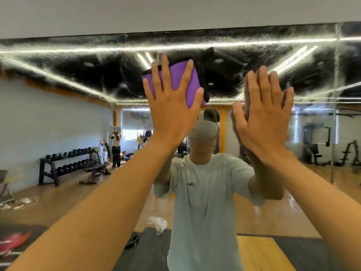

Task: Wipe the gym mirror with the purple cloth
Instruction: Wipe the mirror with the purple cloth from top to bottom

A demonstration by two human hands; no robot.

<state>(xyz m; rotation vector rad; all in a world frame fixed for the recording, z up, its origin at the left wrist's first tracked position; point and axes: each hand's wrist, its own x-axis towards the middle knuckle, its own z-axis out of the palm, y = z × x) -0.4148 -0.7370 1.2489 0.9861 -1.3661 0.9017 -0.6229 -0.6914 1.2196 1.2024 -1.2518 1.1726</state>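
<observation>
Your left hand [172,106] lies flat and spread over the purple cloth [187,81], pinning it against the gym mirror [78,79] high up, just under the top edge. That is no closed grip: the fingers are splayed and the palm does the holding, with the folded cloth showing past the fingertips and at the thumb side. Your right hand [263,114] is bare and released, flat on the glass beside the left, touching its own reflection.

The cloth looks soft, light and limp (a folded pad with a dark edge), so it should bunch or slide out from under you if the pressure drops. Keep the palm centred on the pad and the fingers wide, so the whole face stays down. The glass is hard, slick and breakable; it appears filmed with streaks across the upper band, which suggests plenty left to wipe. Press evenly, not hard, and let the right hand only steady you.
</observation>
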